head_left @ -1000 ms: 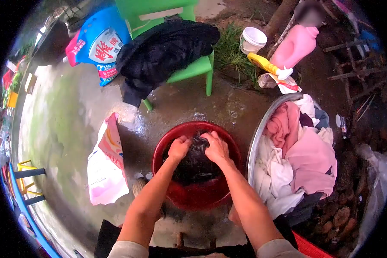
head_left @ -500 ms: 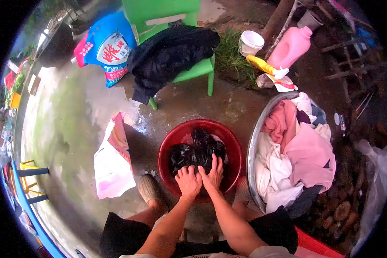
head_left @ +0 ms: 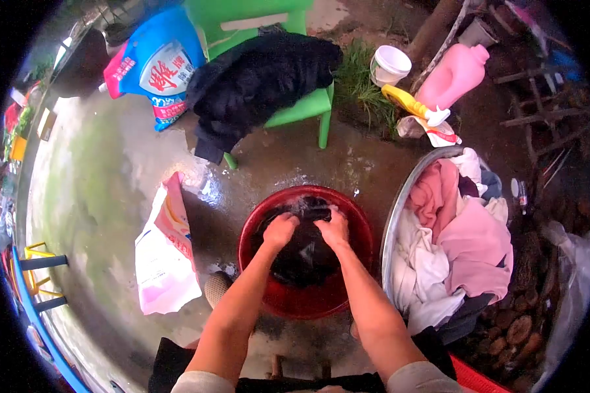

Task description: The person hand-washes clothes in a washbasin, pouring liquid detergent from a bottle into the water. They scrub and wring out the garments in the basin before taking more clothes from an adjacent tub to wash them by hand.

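A red basin (head_left: 310,306) stands on the wet ground between my feet. In it lies a soaked black garment (head_left: 301,255), spread over the inside. My left hand (head_left: 282,230) is closed on the garment's far left part. Opposite it, my right hand (head_left: 334,228) grips the same cloth toward the far right side. A bunched fold runs between the two hands near the far rim. Some fingertips are hidden in the cloth.
To the right, a metal tub (head_left: 388,259) holds pink, white and dark clothes (head_left: 475,239). Ahead, a dark garment (head_left: 262,82) drapes over a green chair (head_left: 308,108), beside a blue detergent bag (head_left: 164,62). A pink-and-white bag (head_left: 167,262) lies left.
Both hands have moved forward from pressing on the bunched garment with spread fingers to gripping its far part. The black cloth is now more spread out in the basin.
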Available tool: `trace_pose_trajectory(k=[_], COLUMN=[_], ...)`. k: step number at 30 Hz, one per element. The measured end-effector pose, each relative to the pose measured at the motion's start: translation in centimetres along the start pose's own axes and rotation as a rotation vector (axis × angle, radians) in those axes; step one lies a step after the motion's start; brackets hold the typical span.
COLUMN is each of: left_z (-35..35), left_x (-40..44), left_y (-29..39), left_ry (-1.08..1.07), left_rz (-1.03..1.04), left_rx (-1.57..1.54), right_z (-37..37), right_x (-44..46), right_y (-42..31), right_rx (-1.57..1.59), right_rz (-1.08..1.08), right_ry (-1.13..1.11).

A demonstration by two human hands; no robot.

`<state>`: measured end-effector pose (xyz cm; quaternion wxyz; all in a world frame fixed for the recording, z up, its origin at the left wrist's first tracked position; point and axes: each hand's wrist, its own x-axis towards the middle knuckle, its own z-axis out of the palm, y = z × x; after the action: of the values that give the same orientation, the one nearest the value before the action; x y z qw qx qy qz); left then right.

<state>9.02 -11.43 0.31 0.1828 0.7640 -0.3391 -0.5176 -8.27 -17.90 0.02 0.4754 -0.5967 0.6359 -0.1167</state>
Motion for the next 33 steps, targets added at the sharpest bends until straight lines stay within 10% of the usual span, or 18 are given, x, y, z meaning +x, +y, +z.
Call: trace_pose_trajectory(k=[3, 6, 10, 14, 20, 29, 33], left_z=[-1.9, -3.2, 0.3, 4.7, 8.5, 2.8, -0.1], left_x=[-2.3, -7.9, -7.8, -11.1, -11.2, -1.0, -1.7], left_y=[-1.6, 4.0, 3.0, -2.3, -4.8, 2.3, 5.5], left_ry=[0.053, 0.491, 0.353, 0.445, 0.792, 0.239, 0.107], left_rz=[0.325, 0.159, 0.185, 0.204, 0.311, 0.101, 0.128], left_rx=[-0.179, -0.069, 0.084, 0.229, 0.273, 0.467, 0.401], right_z=[-0.8, -0.7, 0.5, 0.2, 4.1, 3.4, 1.4], right_x=[-4.2, -10.2, -16.1, -17.0, -15.2, -2.0, 0.9], right_y=[-2.2, -4.6, -4.2, -1.2, 3.2, 2.2, 5.6], right_rx=[-0.151, -0.291, -0.243, -0.066, -0.334, -0.457, 0.056], right_rz=[-0.273, -0.539, -0.788, -0.430, -0.233, 0.092, 0.155], right_ry=[0.129, 0.197, -0.087, 0.328, 0.232, 0.006, -0.110])
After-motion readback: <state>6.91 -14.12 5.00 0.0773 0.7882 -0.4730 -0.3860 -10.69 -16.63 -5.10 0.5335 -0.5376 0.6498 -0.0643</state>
